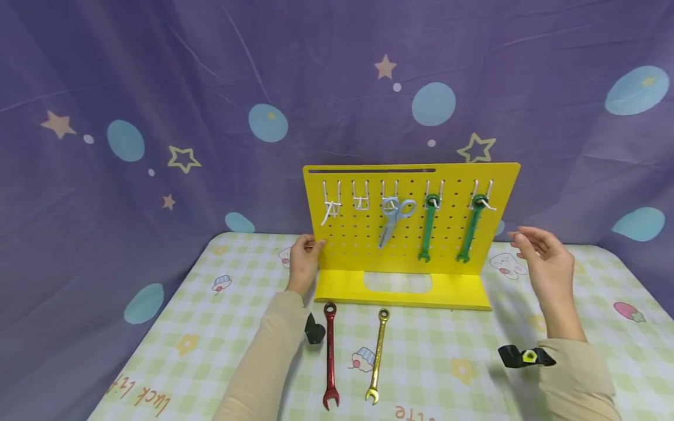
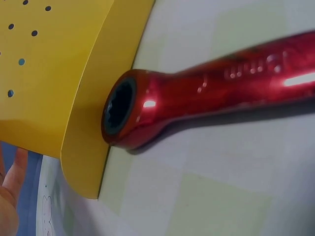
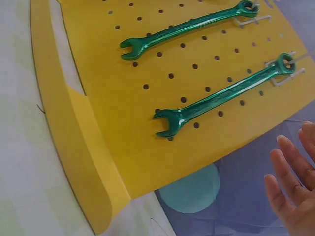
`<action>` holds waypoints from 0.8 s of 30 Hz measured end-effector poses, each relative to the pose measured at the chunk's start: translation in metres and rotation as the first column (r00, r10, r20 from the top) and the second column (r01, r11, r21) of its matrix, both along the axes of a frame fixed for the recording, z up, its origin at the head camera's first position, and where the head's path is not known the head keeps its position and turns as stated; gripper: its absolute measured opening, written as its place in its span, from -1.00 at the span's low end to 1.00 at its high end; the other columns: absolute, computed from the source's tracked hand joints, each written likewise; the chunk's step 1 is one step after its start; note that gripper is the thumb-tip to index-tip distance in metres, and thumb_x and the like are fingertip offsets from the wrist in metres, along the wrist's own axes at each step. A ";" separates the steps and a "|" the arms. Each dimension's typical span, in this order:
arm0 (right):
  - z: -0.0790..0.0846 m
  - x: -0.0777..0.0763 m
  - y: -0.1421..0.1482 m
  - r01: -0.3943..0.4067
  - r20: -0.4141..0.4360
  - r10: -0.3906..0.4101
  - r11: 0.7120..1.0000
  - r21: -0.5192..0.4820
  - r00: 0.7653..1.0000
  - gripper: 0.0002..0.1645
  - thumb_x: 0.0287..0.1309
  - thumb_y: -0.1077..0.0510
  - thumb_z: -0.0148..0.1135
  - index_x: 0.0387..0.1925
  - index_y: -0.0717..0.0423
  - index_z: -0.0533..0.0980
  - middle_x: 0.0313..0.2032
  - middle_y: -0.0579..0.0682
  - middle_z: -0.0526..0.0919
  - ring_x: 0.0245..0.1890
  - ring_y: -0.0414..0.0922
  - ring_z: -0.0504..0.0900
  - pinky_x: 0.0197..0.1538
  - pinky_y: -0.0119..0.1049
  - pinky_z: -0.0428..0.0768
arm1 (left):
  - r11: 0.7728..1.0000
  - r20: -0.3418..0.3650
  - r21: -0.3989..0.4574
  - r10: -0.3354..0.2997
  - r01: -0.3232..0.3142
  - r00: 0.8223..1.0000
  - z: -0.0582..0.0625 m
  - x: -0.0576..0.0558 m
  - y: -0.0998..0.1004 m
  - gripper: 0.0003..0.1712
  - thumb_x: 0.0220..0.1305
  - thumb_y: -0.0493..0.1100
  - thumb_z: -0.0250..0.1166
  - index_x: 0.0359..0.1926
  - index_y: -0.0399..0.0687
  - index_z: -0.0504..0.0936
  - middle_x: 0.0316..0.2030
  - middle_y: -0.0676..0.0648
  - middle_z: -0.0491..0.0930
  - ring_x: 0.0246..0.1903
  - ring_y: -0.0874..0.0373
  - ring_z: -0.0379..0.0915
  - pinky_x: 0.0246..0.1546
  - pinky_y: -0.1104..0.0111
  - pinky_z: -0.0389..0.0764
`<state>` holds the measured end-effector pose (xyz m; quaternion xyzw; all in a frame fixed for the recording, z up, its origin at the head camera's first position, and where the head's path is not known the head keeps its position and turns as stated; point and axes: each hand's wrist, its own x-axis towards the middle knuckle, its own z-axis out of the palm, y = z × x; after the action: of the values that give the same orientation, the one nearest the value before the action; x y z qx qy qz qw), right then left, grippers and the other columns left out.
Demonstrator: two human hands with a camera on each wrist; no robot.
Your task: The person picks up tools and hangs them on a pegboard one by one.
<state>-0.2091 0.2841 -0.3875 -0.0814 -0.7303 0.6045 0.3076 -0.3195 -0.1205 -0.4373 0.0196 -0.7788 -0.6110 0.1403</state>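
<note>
A yellow pegboard (image 1: 400, 260) stands upright on its flat base. My left hand (image 1: 303, 263) holds its left edge, thumb at the front face and fingers passing behind. Off the right edge, my right hand (image 1: 550, 266) is raised with loosely bent fingers and nothing in them. Two green wrenches (image 1: 429, 231) (image 3: 224, 98) hang by their ring ends from white hooks on the board's right half. Light blue scissors (image 1: 389, 225) hang from a middle hook. Before the base lie a red wrench (image 1: 330, 351) and a gold wrench (image 1: 378, 354), open ends toward me.
Two white hooks (image 1: 332, 204) at the board's left carry no tools. The red wrench's ring end lies right at the base's front edge. A checked tablecloth (image 1: 237, 327) covers the table, and a purple curtain (image 1: 337, 70) hangs behind.
</note>
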 end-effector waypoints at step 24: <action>-0.019 -0.023 -0.008 -0.104 0.271 0.101 0.995 -0.004 0.957 -0.42 0.38 -0.15 0.14 0.27 0.05 0.41 -0.18 -0.49 0.54 -0.32 -0.52 0.52 -0.41 -0.49 0.49 | 0.999 0.007 -0.036 0.007 -0.007 1.000 0.002 0.004 0.000 -0.77 0.39 -0.16 0.28 -0.13 -0.28 0.54 -0.18 -0.18 0.56 -0.18 -0.01 0.48 -0.17 0.28 0.54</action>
<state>-0.2317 0.2765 -0.4061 -0.1238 -0.7718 0.5990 0.1736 -0.3153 -0.1203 -0.4353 0.0221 -0.7901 -0.5963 0.1401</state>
